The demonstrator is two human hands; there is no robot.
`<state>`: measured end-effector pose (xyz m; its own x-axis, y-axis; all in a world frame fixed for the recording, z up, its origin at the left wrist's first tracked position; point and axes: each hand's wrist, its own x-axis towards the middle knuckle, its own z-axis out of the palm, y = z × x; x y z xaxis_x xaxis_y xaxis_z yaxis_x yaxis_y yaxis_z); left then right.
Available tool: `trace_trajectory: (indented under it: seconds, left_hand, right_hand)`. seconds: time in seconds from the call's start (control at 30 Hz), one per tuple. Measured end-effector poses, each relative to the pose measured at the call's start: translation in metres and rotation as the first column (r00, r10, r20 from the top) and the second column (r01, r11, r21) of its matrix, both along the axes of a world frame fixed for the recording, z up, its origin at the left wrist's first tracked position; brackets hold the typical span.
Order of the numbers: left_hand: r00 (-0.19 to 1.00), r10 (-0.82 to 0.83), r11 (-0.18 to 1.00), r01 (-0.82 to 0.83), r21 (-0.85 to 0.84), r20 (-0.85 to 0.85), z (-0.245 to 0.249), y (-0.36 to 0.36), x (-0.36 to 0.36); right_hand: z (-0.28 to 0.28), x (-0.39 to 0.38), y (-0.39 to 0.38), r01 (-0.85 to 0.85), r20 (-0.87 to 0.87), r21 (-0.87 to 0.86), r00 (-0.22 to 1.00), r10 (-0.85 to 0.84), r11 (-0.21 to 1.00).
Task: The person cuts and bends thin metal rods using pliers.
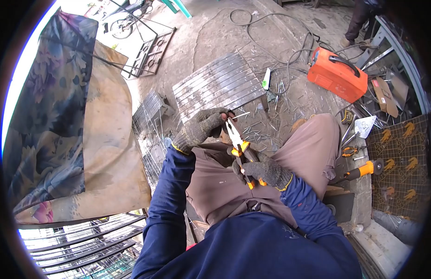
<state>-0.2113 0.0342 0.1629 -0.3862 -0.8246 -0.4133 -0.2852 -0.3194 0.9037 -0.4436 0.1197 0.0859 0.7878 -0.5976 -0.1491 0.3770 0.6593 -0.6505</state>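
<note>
My left hand point(203, 126), in a grey knit glove with bare fingertips, pinches a short thin metal rod point(242, 115). Just below those fingertips are the jaws of the pliers point(235, 134), which have orange and black handles. My right hand point(264, 171), gloved the same way, is wrapped round the handles, above my lap. Whether the jaws touch the rod is hard to tell. Beyond my hands stands a low slatted metal table point(217, 83).
Many cut rods point(257, 132) litter the floor. An orange machine point(337, 74) with cables stands at the upper right, near a person's leg point(357, 23). An angle grinder point(359, 172) lies at my right. Draped cloth point(108, 139) hangs at the left.
</note>
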Motion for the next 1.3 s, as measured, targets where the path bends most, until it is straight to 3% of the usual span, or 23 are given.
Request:
trace_trajectory:
  seconds: [0.1, 0.2, 0.23, 0.33, 0.4, 0.43, 0.5, 0.57, 0.63, 0.67, 0.8, 0.9, 0.97, 1.03, 1.3]
  left_hand:
    - [0.991, -0.003, 0.964, 0.038, -0.264, 0.132, 0.001, -0.001, -0.001]
    - [0.973, 0.146, 0.947, -0.085, -0.309, 0.180, 0.001, 0.000, 0.006]
    - [0.937, 0.228, 0.929, -0.127, -0.348, 0.265, 0.009, 0.003, 0.004]
    - [0.906, 0.239, 0.894, -0.065, -0.444, 0.350, 0.014, 0.012, 0.012]
    - [0.843, 0.174, 0.852, 0.131, -0.507, 0.510, 0.017, 0.018, 0.010]
    - [0.844, 0.186, 0.855, 0.112, -0.506, 0.503, 0.017, 0.018, 0.010]
    - [0.851, 0.033, 0.828, 0.271, -0.490, 0.525, 0.017, 0.013, 0.006]
    - [0.875, 0.032, 0.830, 0.246, -0.501, 0.482, 0.016, 0.013, 0.000]
    - [0.976, -0.089, 0.975, 0.125, -0.181, 0.198, 0.008, 0.010, -0.003]
    - [0.984, -0.094, 0.978, 0.120, -0.173, 0.149, 0.000, 0.008, -0.002]
    - [0.967, -0.115, 0.954, 0.171, -0.247, 0.227, -0.002, 0.009, 0.001]
    - [0.969, -0.156, 0.960, 0.194, -0.201, 0.189, -0.003, 0.009, 0.005]
    - [0.977, -0.123, 0.965, 0.159, -0.210, 0.175, -0.010, 0.012, 0.009]
    - [0.956, -0.113, 0.958, 0.177, -0.227, 0.271, -0.007, 0.014, 0.009]
    - [0.966, -0.130, 0.960, 0.179, -0.214, 0.225, -0.011, 0.012, 0.011]
  right_hand:
    - [0.002, 0.000, 0.002, 0.026, 0.002, 0.059, 1.000, -0.026, 0.998]
    - [-0.007, 0.004, 0.004, 0.074, -0.005, 0.145, 0.997, -0.074, 0.987]
    - [-0.010, 0.006, 0.004, 0.113, -0.005, 0.174, 0.993, -0.114, 0.978]
    - [-0.009, -0.001, 0.000, 0.129, 0.063, 0.197, 0.988, -0.144, 0.972]
    - [-0.005, -0.001, -0.002, 0.147, 0.039, 0.139, 0.987, -0.154, 0.979]
    - [-0.008, -0.001, -0.001, 0.132, 0.030, 0.141, 0.990, -0.138, 0.981]
    - [-0.013, 0.003, 0.001, 0.088, 0.080, 0.097, 0.992, -0.096, 0.991]
    - [-0.004, 0.005, 0.004, 0.072, 0.064, 0.057, 0.995, -0.075, 0.996]
    - [0.006, 0.004, 0.002, 0.061, 0.050, 0.004, 0.997, -0.061, 0.998]
    - [0.008, 0.003, 0.001, 0.052, 0.030, 0.022, 0.998, -0.052, 0.998]
    - [0.002, 0.002, 0.000, -0.031, -0.055, -0.036, 0.998, 0.029, 0.999]
    - [-0.001, 0.001, 0.000, -0.098, -0.144, -0.069, 0.986, 0.087, 0.993]
    - [0.003, 0.003, 0.000, -0.083, -0.139, -0.051, 0.987, 0.075, 0.995]
    - [0.001, 0.003, 0.002, -0.061, -0.136, -0.029, 0.989, 0.057, 0.998]
    - [-0.008, 0.007, 0.006, -0.044, -0.080, 0.038, 0.996, 0.047, 0.998]
